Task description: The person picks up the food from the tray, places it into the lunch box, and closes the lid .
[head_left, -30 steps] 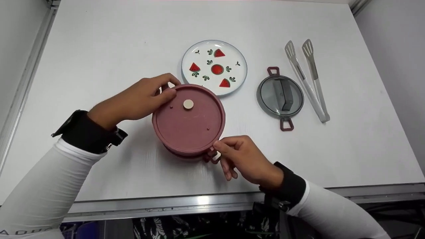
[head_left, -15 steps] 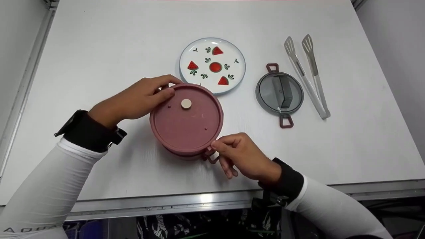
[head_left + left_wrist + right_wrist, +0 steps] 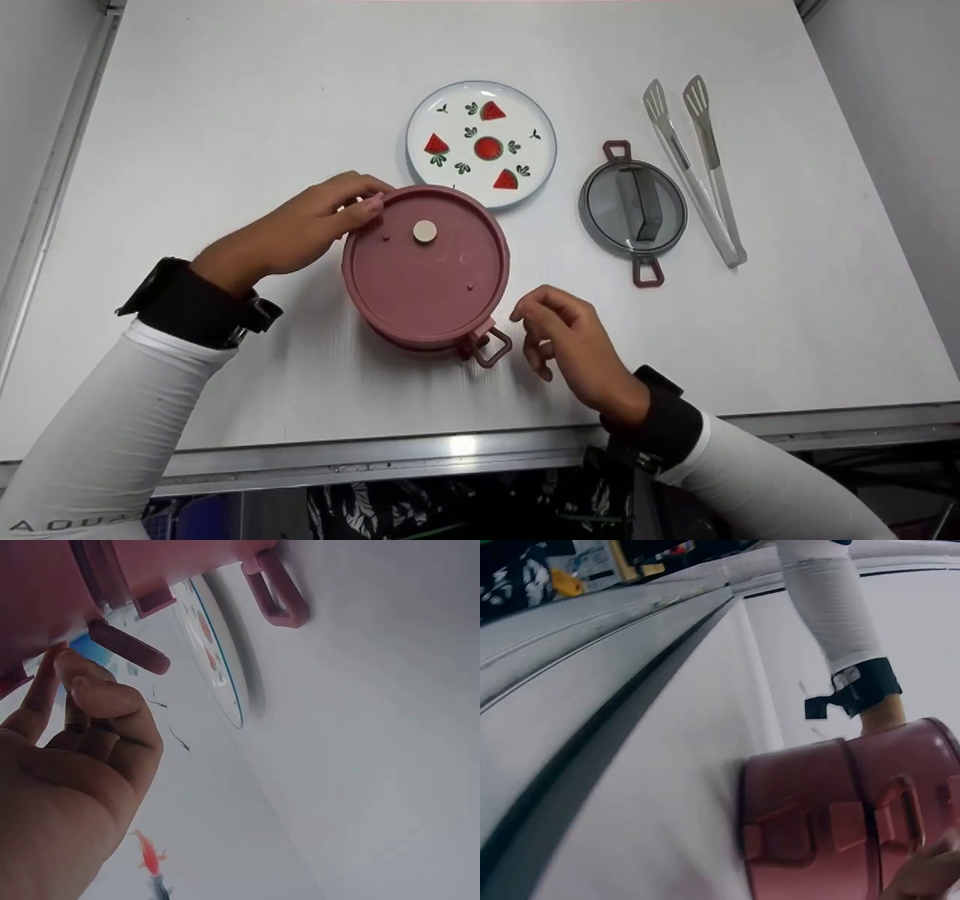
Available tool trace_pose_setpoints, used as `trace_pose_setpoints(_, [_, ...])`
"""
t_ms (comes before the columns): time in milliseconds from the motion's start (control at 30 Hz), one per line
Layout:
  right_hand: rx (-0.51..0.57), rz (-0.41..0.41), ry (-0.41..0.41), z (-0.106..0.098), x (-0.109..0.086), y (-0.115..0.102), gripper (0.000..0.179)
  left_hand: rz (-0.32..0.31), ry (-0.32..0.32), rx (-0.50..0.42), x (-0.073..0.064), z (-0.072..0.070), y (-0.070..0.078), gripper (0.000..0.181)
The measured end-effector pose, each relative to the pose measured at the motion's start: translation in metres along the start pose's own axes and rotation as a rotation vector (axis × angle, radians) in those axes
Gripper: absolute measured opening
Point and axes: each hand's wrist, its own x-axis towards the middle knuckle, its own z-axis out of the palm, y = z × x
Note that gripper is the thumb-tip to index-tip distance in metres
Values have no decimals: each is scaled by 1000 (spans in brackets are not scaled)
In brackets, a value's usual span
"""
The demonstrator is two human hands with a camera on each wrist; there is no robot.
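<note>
A dusty-red two-tier round pot [image 3: 397, 285], its flat lid bearing a pale round knob [image 3: 424, 232], stands near the table's front. At its upper left rim is my left hand [image 3: 307, 217], thumb by the lid edge and fingers partly hidden behind. In the left wrist view, a fingertip meets the pot beside a jutting latch [image 3: 127, 649], the other fingers loosely bent. My right hand [image 3: 574, 337] hovers just right of the pot, fingers loosely curled with nothing in them. Nearest to it is a loop-shaped handle [image 3: 493, 349] on the pot's lower right side.
Behind the pot lies a white plate [image 3: 480, 94] with watermelon prints. To the right are a small grey glass lid [image 3: 604, 210] with red loops and metal tongs [image 3: 709, 195], spread apart. A metal edge [image 3: 465, 446] runs along the table's front.
My right hand has let go of the pot's lower right rim and drawn away to the right. My left hand has slid slightly left, its thumb back toward the rim. The pot stays put.
</note>
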Motion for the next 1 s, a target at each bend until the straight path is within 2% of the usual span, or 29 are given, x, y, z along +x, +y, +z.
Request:
trace_pose_setpoints(67, [8, 51, 58, -2, -2, 3, 20, 3, 14, -19, -4, 0, -5, 40])
trace_pose_setpoints(133, [41, 115, 56, -1, -3, 7, 21, -33, 20, -29, -6, -1, -9, 38])
trace_pose_setpoints(233, [141, 209, -17, 3, -6, 14, 28, -108, 0, -40, -8, 1, -15, 38])
trace_pose_setpoints(333, [275, 268, -96, 9, -8, 19, 26, -171, -62, -66, -8, 4, -22, 44])
trace_pose_setpoints(500, [472, 265, -133, 17, -7, 22, 21, -194, -180, -140, -10, 10, -34, 57])
trace_pose_setpoints(600, [525, 245, -122, 18, -5, 21, 22, -185, -221, -166, -13, 14, -39, 69])
trace_pose_setpoints(767, [492, 241, -64, 11, -3, 19, 23, -152, -236, -181, -17, 21, -42, 80])
trace_pose_setpoints(867, [413, 229, -20, 0, -2, 17, 27, -149, -231, -183, -17, 27, -39, 85])
trace_pose_setpoints(1000, [283, 186, -22, -21, 4, 13, 34, -132, -200, -140, -16, 38, -33, 81])
